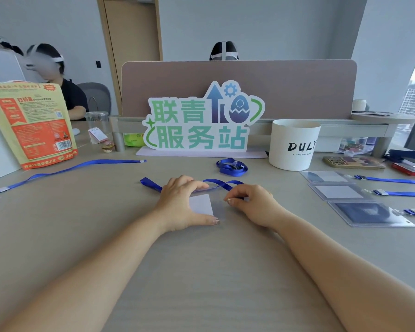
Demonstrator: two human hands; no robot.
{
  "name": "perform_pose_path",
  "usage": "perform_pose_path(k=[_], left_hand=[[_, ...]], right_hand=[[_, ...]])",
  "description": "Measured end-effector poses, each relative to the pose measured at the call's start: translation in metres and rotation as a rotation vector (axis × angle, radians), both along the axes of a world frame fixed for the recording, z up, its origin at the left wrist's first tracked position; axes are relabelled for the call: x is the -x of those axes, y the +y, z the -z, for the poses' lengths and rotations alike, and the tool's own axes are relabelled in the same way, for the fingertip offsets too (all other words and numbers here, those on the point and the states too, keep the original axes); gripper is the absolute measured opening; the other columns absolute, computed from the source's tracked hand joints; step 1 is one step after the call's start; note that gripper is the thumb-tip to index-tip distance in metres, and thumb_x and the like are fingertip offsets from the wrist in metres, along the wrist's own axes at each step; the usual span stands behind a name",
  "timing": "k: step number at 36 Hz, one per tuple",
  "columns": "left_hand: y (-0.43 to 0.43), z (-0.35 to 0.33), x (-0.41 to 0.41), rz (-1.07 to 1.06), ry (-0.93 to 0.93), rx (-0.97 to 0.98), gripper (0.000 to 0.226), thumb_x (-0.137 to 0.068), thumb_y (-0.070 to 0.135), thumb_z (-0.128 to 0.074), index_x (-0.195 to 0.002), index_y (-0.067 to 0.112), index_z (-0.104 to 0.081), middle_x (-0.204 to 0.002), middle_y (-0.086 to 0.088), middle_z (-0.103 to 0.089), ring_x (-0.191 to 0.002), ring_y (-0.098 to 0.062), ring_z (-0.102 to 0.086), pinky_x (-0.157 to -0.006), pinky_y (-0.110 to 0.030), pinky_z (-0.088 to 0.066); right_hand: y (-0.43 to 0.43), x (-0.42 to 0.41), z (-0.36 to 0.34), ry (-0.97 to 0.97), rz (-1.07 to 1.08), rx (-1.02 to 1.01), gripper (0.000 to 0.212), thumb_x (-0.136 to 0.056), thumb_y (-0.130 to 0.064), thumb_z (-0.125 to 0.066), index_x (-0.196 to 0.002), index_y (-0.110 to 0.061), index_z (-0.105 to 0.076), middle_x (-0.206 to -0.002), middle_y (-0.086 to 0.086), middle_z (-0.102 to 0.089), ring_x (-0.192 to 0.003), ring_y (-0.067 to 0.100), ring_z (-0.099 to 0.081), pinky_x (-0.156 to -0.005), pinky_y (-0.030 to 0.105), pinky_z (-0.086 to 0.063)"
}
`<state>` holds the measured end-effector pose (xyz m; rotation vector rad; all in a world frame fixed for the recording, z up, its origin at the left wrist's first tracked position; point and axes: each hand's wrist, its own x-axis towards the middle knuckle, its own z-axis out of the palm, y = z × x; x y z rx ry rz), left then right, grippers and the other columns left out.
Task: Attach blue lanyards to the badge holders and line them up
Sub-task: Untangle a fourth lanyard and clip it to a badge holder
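Straight in front of the sign [203, 118], toward the person, a clear badge holder [201, 204] with a white card inside lies flat on the table [201, 271]; the left hand [180, 204] presses on it, fingers stretched along its far edge and thumb along its near edge; the right hand [249, 203] has its fingers curled, the tips pinched together at the holder's right edge, though I cannot tell whether a clip is between them; a blue lanyard [151, 184] trails behind both hands, between them and the sign. Right of the sign and nearer the person, three finished holders [338, 191] lie in a row, each with a lanyard running off to the right; a coiled lanyard [231, 167] sits just before the sign's base; a long lanyard [70, 167] stretches out to the sign's left.
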<state>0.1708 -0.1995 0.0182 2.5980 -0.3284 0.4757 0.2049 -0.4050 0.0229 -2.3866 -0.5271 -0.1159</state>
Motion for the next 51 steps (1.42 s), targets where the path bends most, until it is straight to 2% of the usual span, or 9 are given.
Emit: perform_pose_path(k=[9,14,18,26,28,31,36,44,51], left_hand=[[0.002,0.000,0.000,0.005,-0.008,0.049,0.098,-0.036,0.083,-0.056,-0.123,0.039,-0.053,-0.115,0.017,-0.043,-0.111,-0.005,-0.033,-0.101,-0.023,-0.029],[0.003,0.002,0.000,0.017,-0.011,0.068,0.096,-0.038,0.082,-0.058,-0.123,0.039,-0.053,-0.113,0.018,-0.042,-0.111,-0.005,-0.033,-0.100,-0.022,-0.029],[0.004,0.002,-0.001,0.029,-0.014,0.077,0.094,-0.039,0.082,-0.058,-0.123,0.040,-0.053,-0.114,0.018,-0.043,-0.111,-0.004,-0.033,-0.098,-0.021,-0.028],[0.003,0.001,-0.002,0.012,0.028,-0.025,0.101,-0.038,0.086,-0.050,-0.128,0.040,-0.051,-0.115,0.017,-0.043,-0.110,-0.006,-0.033,-0.097,-0.021,-0.024],[0.006,0.000,-0.002,-0.017,0.062,-0.135,0.103,-0.039,0.089,-0.043,-0.131,0.045,-0.046,-0.117,0.018,-0.046,-0.115,-0.009,-0.032,-0.098,-0.024,-0.023],[0.008,0.000,0.000,-0.008,0.161,-0.176,0.093,-0.045,0.090,-0.040,-0.129,0.050,-0.045,-0.116,0.024,-0.050,-0.121,-0.010,-0.032,-0.098,-0.026,-0.022],[0.007,0.004,0.005,0.014,0.233,-0.204,0.046,-0.082,0.065,-0.054,-0.126,0.052,-0.050,-0.136,0.017,-0.040,-0.130,-0.013,-0.026,-0.111,-0.030,-0.018],[0.002,0.010,0.005,0.117,0.252,-0.146,0.040,-0.096,0.036,-0.049,-0.136,0.033,-0.048,-0.137,0.016,-0.039,-0.131,-0.011,-0.027,-0.114,-0.030,-0.020],[-0.002,0.011,0.004,0.076,0.277,-0.265,0.039,-0.098,0.042,-0.037,-0.137,0.047,-0.040,-0.139,0.017,-0.032,-0.133,-0.014,-0.025,-0.113,-0.044,-0.020]], right_hand=[[-0.001,-0.004,0.003,0.058,-0.035,-0.086,0.019,-0.091,-0.025,-0.058,-0.079,-0.039,-0.064,-0.097,-0.016,-0.068,-0.097,0.009,-0.058,-0.103,0.041,-0.039],[-0.004,-0.001,-0.001,0.112,-0.089,-0.211,0.012,-0.093,-0.016,-0.057,-0.093,-0.023,-0.067,-0.093,-0.010,-0.066,-0.083,0.000,-0.057,-0.076,0.004,-0.041],[-0.005,-0.001,-0.001,0.133,-0.094,-0.273,0.013,-0.093,-0.013,-0.057,-0.097,-0.016,-0.068,-0.087,-0.010,-0.064,-0.077,-0.003,-0.054,-0.065,-0.003,-0.038],[0.000,0.000,-0.001,0.186,-0.122,-0.278,0.013,-0.091,-0.017,-0.061,-0.099,-0.016,-0.070,-0.094,-0.007,-0.068,-0.079,-0.004,-0.058,-0.068,0.000,-0.041],[0.000,-0.002,0.001,0.161,-0.107,-0.194,0.012,-0.091,-0.024,-0.060,-0.097,-0.025,-0.071,-0.096,-0.013,-0.068,-0.086,-0.002,-0.059,-0.085,0.009,-0.042],[0.000,-0.007,0.009,-0.041,-0.010,0.156,0.015,-0.092,-0.036,-0.055,-0.096,-0.040,-0.068,-0.102,-0.023,-0.066,-0.101,0.004,-0.055,-0.106,0.032,-0.024],[-0.005,-0.008,0.010,-0.220,0.047,0.280,0.019,-0.088,-0.045,-0.056,-0.106,-0.044,-0.063,-0.107,-0.012,-0.058,-0.107,0.013,-0.050,-0.104,0.033,-0.022],[-0.016,-0.009,0.008,-0.248,0.037,0.313,0.016,-0.091,-0.041,-0.054,-0.102,-0.044,-0.066,-0.110,-0.010,-0.061,-0.105,0.015,-0.049,-0.098,0.028,-0.023],[-0.015,-0.009,0.011,-0.236,0.029,0.297,0.020,-0.091,-0.042,-0.054,-0.107,-0.043,-0.066,-0.112,-0.011,-0.060,-0.108,0.013,-0.051,-0.103,0.031,-0.024]])
